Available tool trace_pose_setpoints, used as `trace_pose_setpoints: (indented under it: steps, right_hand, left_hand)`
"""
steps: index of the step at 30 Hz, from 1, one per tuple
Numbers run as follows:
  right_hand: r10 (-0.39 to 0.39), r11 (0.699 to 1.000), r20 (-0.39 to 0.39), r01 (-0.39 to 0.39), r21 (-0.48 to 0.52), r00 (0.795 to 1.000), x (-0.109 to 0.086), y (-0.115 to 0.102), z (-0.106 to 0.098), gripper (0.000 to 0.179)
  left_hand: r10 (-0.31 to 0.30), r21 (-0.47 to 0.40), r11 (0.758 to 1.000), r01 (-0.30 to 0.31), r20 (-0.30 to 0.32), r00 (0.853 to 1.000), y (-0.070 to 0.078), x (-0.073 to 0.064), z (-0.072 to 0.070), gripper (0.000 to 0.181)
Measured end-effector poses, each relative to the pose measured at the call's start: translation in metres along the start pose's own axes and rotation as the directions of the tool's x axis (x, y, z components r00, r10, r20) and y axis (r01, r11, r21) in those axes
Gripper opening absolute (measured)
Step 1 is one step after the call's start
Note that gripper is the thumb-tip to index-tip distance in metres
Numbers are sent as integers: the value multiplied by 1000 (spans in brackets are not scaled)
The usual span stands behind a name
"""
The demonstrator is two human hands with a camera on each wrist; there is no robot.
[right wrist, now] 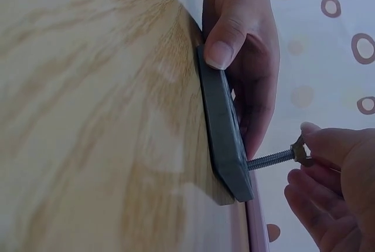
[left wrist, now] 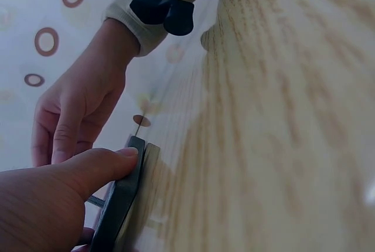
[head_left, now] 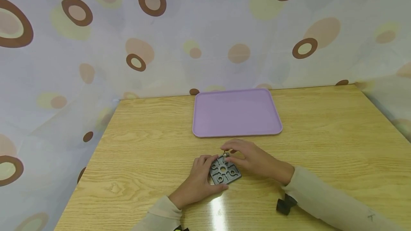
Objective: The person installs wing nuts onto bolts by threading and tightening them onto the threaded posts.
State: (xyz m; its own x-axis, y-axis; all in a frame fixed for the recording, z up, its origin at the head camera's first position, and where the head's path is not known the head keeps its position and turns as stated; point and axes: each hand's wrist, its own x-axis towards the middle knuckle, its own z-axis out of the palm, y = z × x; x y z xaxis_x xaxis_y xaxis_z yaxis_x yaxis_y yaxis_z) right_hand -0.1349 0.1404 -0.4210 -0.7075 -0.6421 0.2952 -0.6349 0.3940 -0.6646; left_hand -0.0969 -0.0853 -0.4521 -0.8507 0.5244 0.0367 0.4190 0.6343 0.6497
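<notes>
A square grey metal plate (head_left: 228, 176) with several round holes and raised ribs lies on the table in the head view. My left hand (head_left: 199, 183) grips it by its edges, thumb at the near side and fingers along the far left. From the plate's far corner rises a threaded bolt (right wrist: 270, 160), which carries a brass-coloured wing nut (right wrist: 300, 152) at its top end. My right hand (head_left: 253, 158) pinches the wing nut between thumb and fingertips, as the right wrist view shows. In the left wrist view, part of the bolt is hidden behind my left thumb.
Behind the hands, a purple rectangular tray (head_left: 236, 113) lies near the back edge of the wooden table (head_left: 144, 134). A light curtain (head_left: 205, 27) with brown and yellow ovals hangs around the back and sides.
</notes>
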Motion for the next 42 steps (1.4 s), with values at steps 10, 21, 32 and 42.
trace_pose_setpoints:
  steps: [10, 21, 32, 42]
  right_hand:
    - [14, 999, -19, -15, -39, 1000, -3, 3, -3, 32]
    - [-45, 992, -64, 38, -117, 997, -5, 3, -8, 23]
    - [-118, 986, -70, 108, -123, 991, -5, 6, -5, 20]
    - [-40, 998, -57, 38, -43, 998, -7, 3, -3, 19]
  left_hand:
    - [1, 5, 1000, -1, -10, 1000, 1, 1, -1, 88]
    - [-5, -7, 1000, 5, -8, 1000, 0, 1, -1, 87]
    - [6, -10, 1000, -6, -7, 1000, -1, 0, 0, 86]
    - [-1, -26, 1000, 2, 15, 1000, -1, 0, 0, 87]
